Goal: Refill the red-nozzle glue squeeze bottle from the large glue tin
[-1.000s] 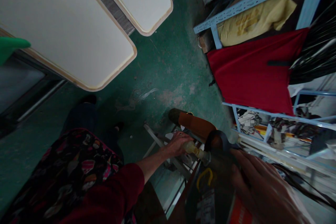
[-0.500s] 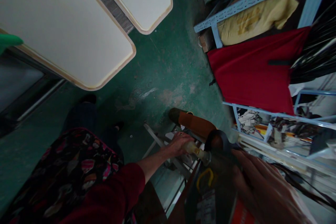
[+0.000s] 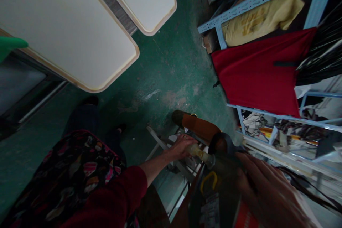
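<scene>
My left hand (image 3: pixel 183 145), in a maroon sleeve, is closed around the end of a translucent yellowish piece with a narrow neck (image 3: pixel 199 152). The flared far end of this piece meets a dark, bulky can-like object (image 3: pixel 227 181), whose exact kind I cannot make out. A yellow loop (image 3: pixel 210 181), a printed label and a red-orange panel show on the dark object. My right hand (image 3: pixel 267 188), large and close to the camera, lies over its right side with the fingers bent; the fingertips are partly lost in shadow. Beside the top sits a black ring-like part (image 3: pixel 220 143).
A brown padded cylinder (image 3: pixel 201 127) and a grey metal stand (image 3: pixel 160 140) are beyond my left hand. White boards with rounded edges (image 3: pixel 80 32) fill the upper left. Blue shelving (image 3: pixel 259 3) with a red cloth (image 3: pixel 262 71) stands right. The floor (image 3: pixel 160 71) is green.
Almost nothing differs. The green thing at the left edge reaches slightly further into view; both hands keep their places.
</scene>
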### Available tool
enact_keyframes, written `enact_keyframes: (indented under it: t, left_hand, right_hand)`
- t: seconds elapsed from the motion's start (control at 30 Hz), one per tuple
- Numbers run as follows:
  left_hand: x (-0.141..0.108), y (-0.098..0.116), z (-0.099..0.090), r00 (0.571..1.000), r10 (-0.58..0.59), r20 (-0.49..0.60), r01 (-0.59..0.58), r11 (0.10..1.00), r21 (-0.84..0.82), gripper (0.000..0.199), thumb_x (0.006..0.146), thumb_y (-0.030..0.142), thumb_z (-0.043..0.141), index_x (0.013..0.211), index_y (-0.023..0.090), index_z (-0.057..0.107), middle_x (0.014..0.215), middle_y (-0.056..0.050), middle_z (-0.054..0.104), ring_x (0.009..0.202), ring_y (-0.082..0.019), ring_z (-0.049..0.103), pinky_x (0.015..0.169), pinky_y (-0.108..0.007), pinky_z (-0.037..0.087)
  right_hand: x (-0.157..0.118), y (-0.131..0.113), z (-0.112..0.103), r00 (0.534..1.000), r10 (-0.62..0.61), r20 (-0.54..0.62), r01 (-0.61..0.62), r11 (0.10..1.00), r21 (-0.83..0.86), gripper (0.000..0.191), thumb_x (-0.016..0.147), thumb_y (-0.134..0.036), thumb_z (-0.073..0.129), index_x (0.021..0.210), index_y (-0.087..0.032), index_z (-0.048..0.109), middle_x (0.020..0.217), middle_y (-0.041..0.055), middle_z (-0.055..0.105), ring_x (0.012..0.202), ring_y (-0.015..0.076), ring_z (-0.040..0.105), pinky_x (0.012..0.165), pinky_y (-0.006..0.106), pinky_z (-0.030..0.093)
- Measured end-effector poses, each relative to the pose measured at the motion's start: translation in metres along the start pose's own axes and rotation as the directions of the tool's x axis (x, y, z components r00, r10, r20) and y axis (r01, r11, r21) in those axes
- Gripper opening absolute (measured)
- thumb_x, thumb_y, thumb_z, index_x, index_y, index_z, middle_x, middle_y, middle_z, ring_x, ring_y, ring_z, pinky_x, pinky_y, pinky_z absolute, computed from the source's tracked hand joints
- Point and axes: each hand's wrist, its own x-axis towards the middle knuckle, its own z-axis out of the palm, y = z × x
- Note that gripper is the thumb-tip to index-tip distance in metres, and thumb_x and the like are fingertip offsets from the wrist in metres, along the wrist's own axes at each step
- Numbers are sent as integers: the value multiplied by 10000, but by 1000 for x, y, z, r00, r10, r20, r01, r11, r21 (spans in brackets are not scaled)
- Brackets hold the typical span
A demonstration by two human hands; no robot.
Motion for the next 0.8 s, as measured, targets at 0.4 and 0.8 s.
enact_keyframes:
  t: [0.4,0.8]
  left_hand:
    - [1,8,-6,997,-53,59,51,998,36,575,694,481,648,1206,246,530,1224,-53,577,1156,-253,482,1006,-363,294]
    - [1,4,-2,1000,-6,25,6,1000,18,593,670,464,684,1193,219,547,1195,-54,590,1137,-238,490,1004,-354,313]
  right_hand:
    - [5,-2,-4,999,-22,-30,22,1000,-16,306,909,-257,290,1043,-103,517,938,112,642,826,200,614,686,306,479]
    - [4,-4,-1,999,39,-25,-39,999,-18,328,916,-290,274,1052,-112,513,932,115,639,816,204,611,688,309,481]
